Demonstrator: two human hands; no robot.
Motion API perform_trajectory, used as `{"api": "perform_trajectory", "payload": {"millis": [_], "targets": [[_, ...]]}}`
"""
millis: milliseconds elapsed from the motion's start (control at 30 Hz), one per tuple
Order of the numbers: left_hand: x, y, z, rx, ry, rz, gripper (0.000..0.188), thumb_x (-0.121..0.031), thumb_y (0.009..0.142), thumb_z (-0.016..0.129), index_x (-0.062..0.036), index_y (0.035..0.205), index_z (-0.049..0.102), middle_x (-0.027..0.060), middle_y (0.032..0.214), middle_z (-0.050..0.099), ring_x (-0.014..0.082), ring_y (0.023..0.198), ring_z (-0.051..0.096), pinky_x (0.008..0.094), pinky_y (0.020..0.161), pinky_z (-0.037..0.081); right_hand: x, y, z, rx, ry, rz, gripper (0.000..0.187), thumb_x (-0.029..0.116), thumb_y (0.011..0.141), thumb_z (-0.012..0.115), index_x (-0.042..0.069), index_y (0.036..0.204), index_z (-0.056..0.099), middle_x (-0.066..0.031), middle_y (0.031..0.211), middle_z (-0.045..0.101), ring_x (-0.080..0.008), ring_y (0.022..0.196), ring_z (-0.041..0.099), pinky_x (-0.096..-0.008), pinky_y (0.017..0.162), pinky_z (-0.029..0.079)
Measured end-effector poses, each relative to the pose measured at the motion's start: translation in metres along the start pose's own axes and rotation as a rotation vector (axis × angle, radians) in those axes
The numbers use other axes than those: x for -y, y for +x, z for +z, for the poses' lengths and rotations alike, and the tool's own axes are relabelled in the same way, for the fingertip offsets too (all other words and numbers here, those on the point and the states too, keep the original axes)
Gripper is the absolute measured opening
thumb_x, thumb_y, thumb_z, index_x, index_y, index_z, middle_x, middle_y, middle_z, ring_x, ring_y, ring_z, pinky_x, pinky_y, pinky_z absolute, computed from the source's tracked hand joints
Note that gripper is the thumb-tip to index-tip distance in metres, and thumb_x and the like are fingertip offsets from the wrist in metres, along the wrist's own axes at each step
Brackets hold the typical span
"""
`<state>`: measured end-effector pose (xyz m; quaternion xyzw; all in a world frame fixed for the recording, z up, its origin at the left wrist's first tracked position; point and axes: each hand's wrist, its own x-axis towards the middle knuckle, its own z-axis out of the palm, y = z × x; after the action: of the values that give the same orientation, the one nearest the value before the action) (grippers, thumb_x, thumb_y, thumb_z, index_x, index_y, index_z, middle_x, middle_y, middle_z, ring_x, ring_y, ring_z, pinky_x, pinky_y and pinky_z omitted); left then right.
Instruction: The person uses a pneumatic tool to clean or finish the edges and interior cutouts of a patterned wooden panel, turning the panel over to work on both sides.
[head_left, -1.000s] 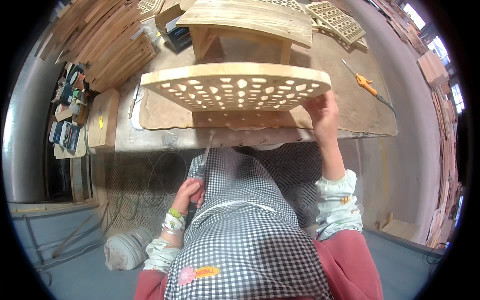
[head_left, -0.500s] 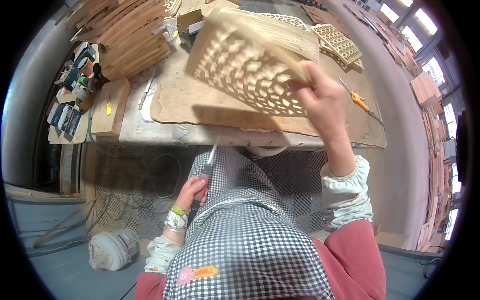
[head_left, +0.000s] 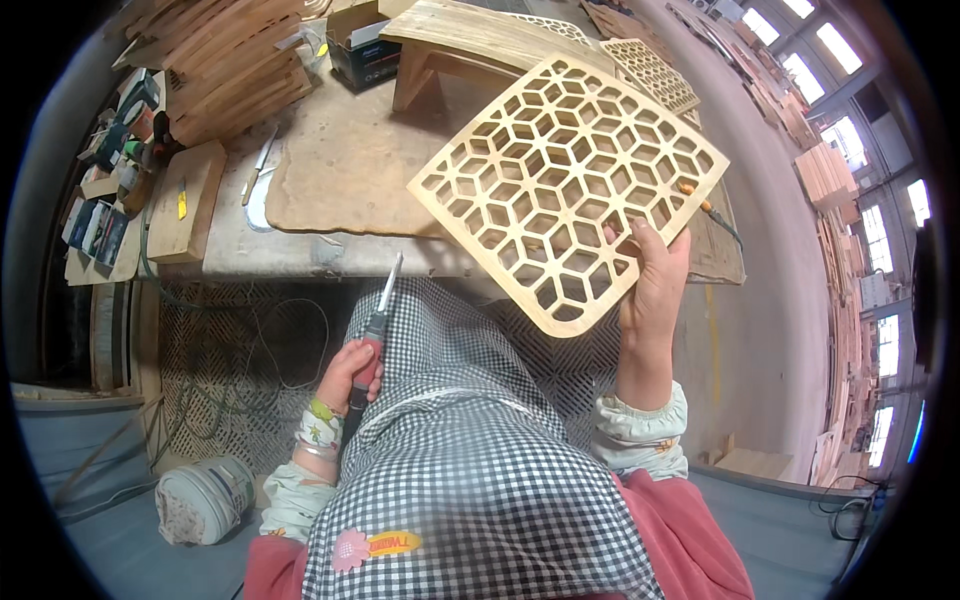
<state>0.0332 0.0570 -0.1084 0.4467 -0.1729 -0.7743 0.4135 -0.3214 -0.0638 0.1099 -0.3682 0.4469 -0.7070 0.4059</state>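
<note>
Latticed wooden panel (head_left: pixel 571 190) tight in right fingers (head_left: pixel 648 238), red-handled tool (head_left: pixel 377 325) tight in left fingers (head_left: pixel 354 358).

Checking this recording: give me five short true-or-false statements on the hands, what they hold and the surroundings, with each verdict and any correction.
1. The right hand holds a latticed wooden panel. True.
2. The left hand is bare of any tool. False: the left hand is closed around a red-handled tool.
3. The tool's metal tip touches the panel. False: the metal tip shows apart from it.
4. A small yellow object lies on the wooden block. True.
5. The apron is plain red. False: the apron is black-and-white checked.
</note>
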Motion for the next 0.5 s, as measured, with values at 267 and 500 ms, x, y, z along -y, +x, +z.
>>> {"api": "perform_trajectory", "payload": {"millis": [267,500], "targets": [[-0.006,-0.006,-0.004,-0.082,0.230,0.146,0.022,-0.019,0.100,0.067,-0.0052,0.112,0.054,0.0062,0.080,0.063,0.0131,0.055,0.058,0.0266,0.047,0.047,0.019,-0.010,0.007,-0.040,0.035,0.030,0.037,0.003,0.100,0.056,0.002,0.135,0.044,-0.0159,0.116,0.065,-0.0233,0.087,0.070,-0.0353,0.074,0.063],[-0.172,0.040,-0.017,-0.563,0.911,0.504,0.047,-0.027,0.090,0.078,-0.0015,0.124,0.056,0.0117,0.085,0.067,0.0203,0.061,0.063,0.0327,0.056,0.052,0.014,-0.015,0.006,-0.100,0.105,0.019,0.042,0.003,0.101,0.053,-0.002,0.142,0.047,-0.0169,0.128,0.065,-0.0246,0.102,0.069,-0.0372,0.088,0.061]]}}
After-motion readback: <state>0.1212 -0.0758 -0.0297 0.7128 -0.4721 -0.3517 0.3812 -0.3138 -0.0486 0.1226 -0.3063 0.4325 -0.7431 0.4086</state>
